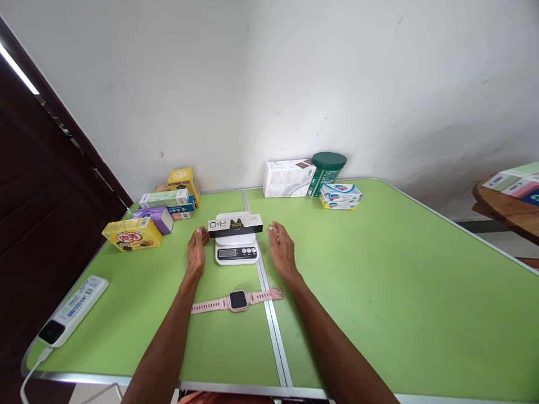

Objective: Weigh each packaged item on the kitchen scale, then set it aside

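Observation:
A long black and white box (234,225) lies across a small white kitchen scale (236,251) in the middle of the green table (379,280). My left hand (196,251) rests on the table with its fingertips touching the box's left end. My right hand (281,250) lies flat just right of the box's other end, fingers stretched out, and I cannot tell whether it touches. Neither hand grips anything. A pink smartwatch (238,301) lies flat between my forearms, nearer to me than the scale.
Several boxes stand at the back left, among them a yellow snack box (132,234), a purple box (156,216) and a yellow box (184,182). A white box (288,178), a green tub (327,171) and stacked packets (339,196) line the wall. A power strip (73,308) lies at the left edge.

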Demonstrator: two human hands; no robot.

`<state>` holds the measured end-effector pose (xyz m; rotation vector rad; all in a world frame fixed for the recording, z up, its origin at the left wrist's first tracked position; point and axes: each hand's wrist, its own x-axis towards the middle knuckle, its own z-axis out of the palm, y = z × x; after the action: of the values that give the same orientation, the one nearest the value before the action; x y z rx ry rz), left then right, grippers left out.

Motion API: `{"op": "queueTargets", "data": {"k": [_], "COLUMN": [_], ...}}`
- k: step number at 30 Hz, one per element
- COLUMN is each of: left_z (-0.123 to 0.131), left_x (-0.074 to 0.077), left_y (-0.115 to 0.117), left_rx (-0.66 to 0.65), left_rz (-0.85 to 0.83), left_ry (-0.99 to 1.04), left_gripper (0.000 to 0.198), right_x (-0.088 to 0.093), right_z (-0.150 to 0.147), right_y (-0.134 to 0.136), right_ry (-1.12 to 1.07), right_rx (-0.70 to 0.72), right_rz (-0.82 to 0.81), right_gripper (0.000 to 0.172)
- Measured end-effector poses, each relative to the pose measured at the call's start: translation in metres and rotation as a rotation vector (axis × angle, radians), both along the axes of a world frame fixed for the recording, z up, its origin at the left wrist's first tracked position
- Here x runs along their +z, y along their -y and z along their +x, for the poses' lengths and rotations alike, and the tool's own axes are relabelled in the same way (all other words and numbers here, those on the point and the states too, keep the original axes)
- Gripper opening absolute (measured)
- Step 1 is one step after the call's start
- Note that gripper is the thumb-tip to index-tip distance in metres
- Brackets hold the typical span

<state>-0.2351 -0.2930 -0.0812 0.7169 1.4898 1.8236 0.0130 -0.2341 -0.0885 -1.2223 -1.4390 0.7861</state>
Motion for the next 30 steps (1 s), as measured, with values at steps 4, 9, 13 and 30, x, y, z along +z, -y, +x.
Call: {"op": "queueTargets", "data": {"k": [4,9,13,30], "left_z": [0.000,0.003,0.013,0.094], "left_x": [0.000,0.004,0.012,0.078], "left_y": [0.000,0.002,0.010,0.018], "left_rx": [-0.002,0.009,0.030,-0.226], "left_rz": [-0.007,-0.048,-0.020,-0.095], "left_ry": [-0.010,-0.045,-0.282,-0.689], "left_gripper": [0.054,0.064,0.080,0.102], "right_x": [-0.001,-0.002,0.000,0.045], "right_z": [0.000,0.000,-0.004,0.023], "right_y": [-0.001,-0.001,0.002,0.013], "right_ry": [0.010,-0.014,-0.111,-0.221], "right_rx": [-0.007,0.006,0.060,0.027], "right_rz": [0.005,0.005,0.030,0.074], "right_gripper": [0.103,0.100,0.101,0.094]}}
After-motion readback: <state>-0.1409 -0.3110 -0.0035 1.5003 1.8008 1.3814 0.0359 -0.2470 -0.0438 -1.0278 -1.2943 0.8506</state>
